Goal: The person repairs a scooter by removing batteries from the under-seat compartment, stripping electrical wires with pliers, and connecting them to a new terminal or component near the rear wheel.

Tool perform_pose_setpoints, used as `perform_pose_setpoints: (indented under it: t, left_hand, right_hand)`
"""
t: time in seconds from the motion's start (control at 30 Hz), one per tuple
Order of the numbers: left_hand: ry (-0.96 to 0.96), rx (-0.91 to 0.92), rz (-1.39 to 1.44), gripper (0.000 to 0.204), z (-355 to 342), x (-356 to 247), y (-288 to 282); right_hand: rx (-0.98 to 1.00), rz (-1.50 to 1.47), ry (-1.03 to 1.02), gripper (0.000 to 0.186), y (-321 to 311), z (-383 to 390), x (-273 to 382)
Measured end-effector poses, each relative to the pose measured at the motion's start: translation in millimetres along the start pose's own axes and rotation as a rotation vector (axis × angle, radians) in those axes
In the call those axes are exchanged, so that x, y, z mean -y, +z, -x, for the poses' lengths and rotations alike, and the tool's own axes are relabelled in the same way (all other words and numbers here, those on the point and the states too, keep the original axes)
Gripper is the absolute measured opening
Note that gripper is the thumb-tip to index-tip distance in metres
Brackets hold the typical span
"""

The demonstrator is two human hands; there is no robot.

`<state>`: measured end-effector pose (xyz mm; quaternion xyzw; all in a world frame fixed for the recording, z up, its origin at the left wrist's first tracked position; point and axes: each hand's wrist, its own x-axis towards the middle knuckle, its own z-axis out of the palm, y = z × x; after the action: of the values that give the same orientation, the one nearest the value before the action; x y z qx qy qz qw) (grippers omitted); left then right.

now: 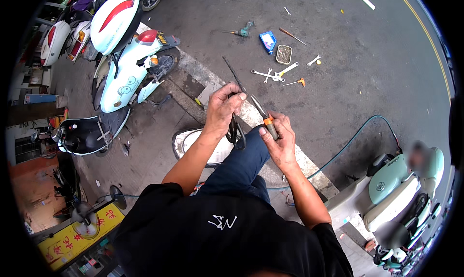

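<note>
Left hand (222, 110) pinches a thin, black, flexible cable (234, 73) between thumb and fingers. Cable's free end points away from the person and leftward, long axis diagonal; the remainder loops below the hand, near the dark-blue fabric trouser leg (239, 162).

Right hand (282, 142) grips a slim, silver-tipped tool with orange-and-grey handle (268, 122); axis roughly parallel, tip away-leftward, near left fingertips.

Stretching out as grey, stained asphalt (338, 40). Carrying a teal drill (244, 31), a blue bottle (267, 42) just beside a rectangular tray (284, 63) and, near both, a long screwdriver (292, 36). Bearing wrenches (289, 69) lying in a crossed cluster, with an orange-handled tool (302, 82) near them. Holding a separate wrench (313, 61) beside a yellow round piece (319, 62), a small wrench (287, 11) well apart, and a curving teal hose (344, 150).
</note>
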<state>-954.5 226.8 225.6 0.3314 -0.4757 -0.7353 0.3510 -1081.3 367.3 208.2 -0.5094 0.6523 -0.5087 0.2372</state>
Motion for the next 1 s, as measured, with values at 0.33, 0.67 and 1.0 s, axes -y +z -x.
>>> perform_pose_setpoints:
  t: [0.33, 0.67, 1.0]
  left_hand:
    - [0.101, -0.059, -0.052, 0.011, -92, 2, 64]
    - [0.182, -0.204, -0.322, 0.014, -229, -2, 114]
    - [-0.015, -0.48, -0.224, 0.012, -314, -12, 129]
  right_hand:
    - [0.021, 0.296, -0.098, 0.026, -75, -100, -31]
    - [0.241, 0.361, -0.202, 0.026, -152, -255, -86]
    - [0.466, 0.162, -0.16, 0.021, -161, -372, -145]
